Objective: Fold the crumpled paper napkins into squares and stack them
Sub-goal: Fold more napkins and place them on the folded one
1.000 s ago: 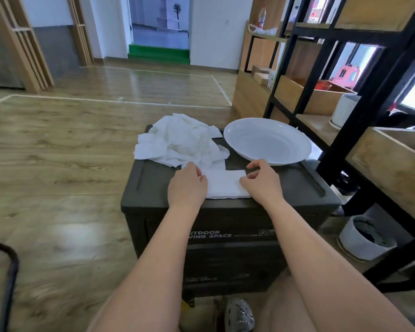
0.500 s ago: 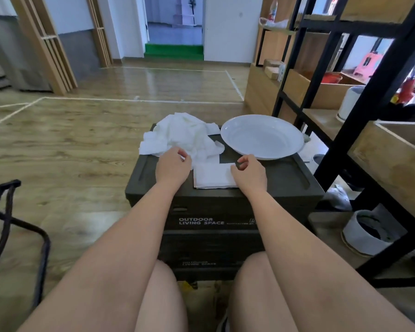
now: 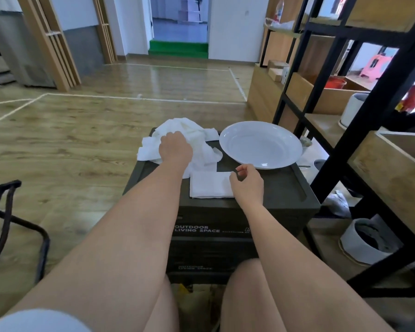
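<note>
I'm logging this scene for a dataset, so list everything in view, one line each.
Folded napkin: one, white, near edge of the box top, by the right hand.
Crumpled napkins: one pile, white, far left of the box top.
Plate: one, white, far right of the box top.
Storage box: one, dark green, in front of the person.
Shelf unit: one, black frame with wooden boards, at right.
Pot: one, white, on the floor under the shelves.
Chair frame: one, black, at left.
Left hand: on the crumpled pile.
Right hand: fingers curled at the folded napkin's right edge; contact unclear.
</note>
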Tool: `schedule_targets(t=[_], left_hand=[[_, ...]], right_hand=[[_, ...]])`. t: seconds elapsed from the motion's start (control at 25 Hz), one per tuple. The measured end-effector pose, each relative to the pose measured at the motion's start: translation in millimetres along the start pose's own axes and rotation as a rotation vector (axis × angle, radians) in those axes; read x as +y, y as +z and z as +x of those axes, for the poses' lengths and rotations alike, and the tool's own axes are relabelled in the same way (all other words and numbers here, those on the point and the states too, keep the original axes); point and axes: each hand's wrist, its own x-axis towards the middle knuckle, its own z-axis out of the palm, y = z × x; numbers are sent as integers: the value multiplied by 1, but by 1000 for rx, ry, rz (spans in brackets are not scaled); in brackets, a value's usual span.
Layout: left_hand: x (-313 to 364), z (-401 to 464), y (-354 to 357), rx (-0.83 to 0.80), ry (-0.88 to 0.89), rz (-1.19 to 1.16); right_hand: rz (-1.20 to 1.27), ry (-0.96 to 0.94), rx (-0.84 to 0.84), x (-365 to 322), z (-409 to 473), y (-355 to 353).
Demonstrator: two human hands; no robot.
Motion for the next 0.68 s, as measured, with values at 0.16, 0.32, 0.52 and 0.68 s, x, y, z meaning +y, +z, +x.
schedule_targets(t=[0.16, 0.32, 0.52, 0.68], left_hand=[[6, 0, -17, 60, 150, -318], [3, -13, -32, -16, 226, -550], [8, -20, -48, -320, 159, -936], [8, -27, -59, -601, 66, -1377]], right_hand=[[59, -6, 34, 1, 2, 4], [45, -89, -57, -7, 12, 5], [250, -95, -261, -45, 23, 9], [447, -95, -415, -55, 19, 5]])
